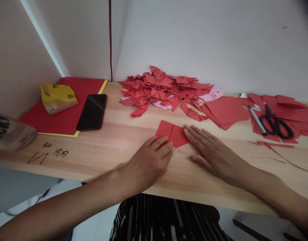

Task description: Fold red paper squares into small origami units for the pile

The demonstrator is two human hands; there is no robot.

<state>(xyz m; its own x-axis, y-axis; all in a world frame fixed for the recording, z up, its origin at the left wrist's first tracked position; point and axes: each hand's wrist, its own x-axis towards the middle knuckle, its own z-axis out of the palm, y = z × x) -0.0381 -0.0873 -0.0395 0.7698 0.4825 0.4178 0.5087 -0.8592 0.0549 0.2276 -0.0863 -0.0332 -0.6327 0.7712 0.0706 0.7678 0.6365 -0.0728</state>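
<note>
A small red paper sheet [170,132] with a crease down its middle lies on the wooden table. Over its lower left part, my left hand [150,159] holds it with bent fingers; the thumb is hidden. My right hand [210,149] rests palm down, its fingers stretched out flat and the thumb spread away. Its fingertips touch the paper's right corner. Behind the sheet rises a heap of folded red paper pieces [164,85], with a few pink ones among them. Flat red paper squares [226,110] lie to the right of that heap.
Black-handled scissors [276,124] and a marker [257,120] lie on more red paper at the right, near thin paper strips [277,144]. To the left are a black phone [92,112], large red sheets [58,125], a yellow packet [59,98] and a plastic cup [12,132].
</note>
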